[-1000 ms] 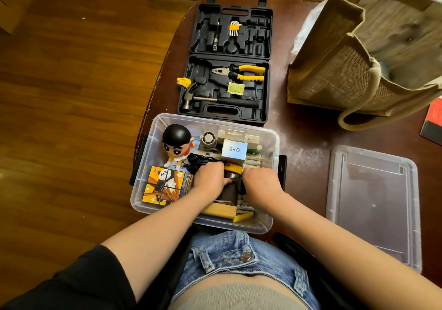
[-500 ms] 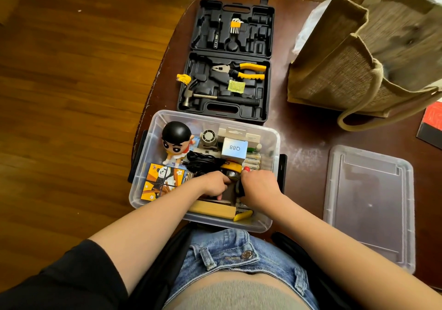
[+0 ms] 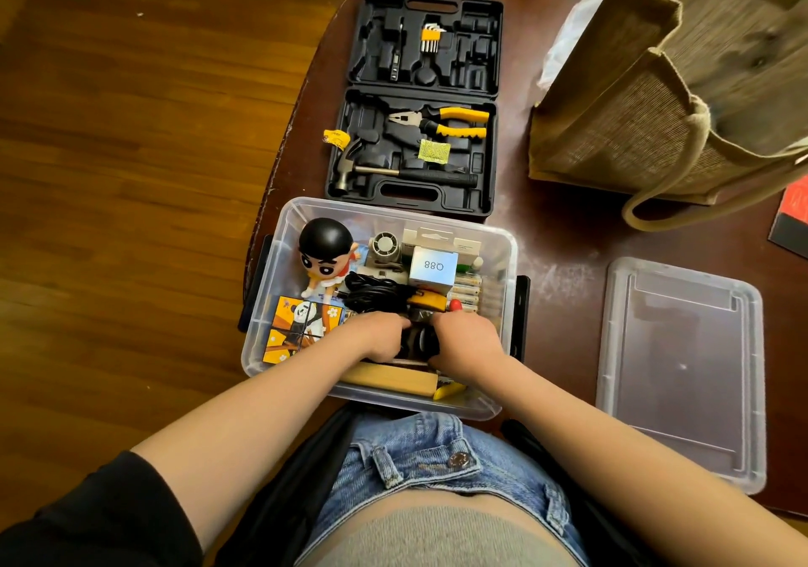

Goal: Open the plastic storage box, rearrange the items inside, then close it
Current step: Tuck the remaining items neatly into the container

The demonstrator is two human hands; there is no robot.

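Note:
The clear plastic storage box (image 3: pixel 280 269) stands open on the table's near edge, packed with items. Its clear lid (image 3: pixel 682 370) lies flat on the table to the right. Inside the box both hands grip a dark object (image 3: pixel 417 339) between them: my left hand (image 3: pixel 378 332) curls round its left side, my right hand (image 3: pixel 465 341) round its right side. A black-haired figurine (image 3: pixel 325 252) stands at the back left, above a panda picture cube (image 3: pixel 301 326). A black cable bundle (image 3: pixel 376 295), a small white box (image 3: pixel 433 267) and a wooden block (image 3: pixel 389 378) lie around the hands.
An open black tool case (image 3: pixel 419 99) with pliers, a hammer and hex keys lies just behind the box. A large jute bag (image 3: pixel 664 99) stands at the back right. A red-and-black item (image 3: pixel 793 217) sits at the right edge. Wooden floor lies to the left.
Both hands have stayed in the box on the dark object, shifting slightly toward the near wall. The view has tilted a little.

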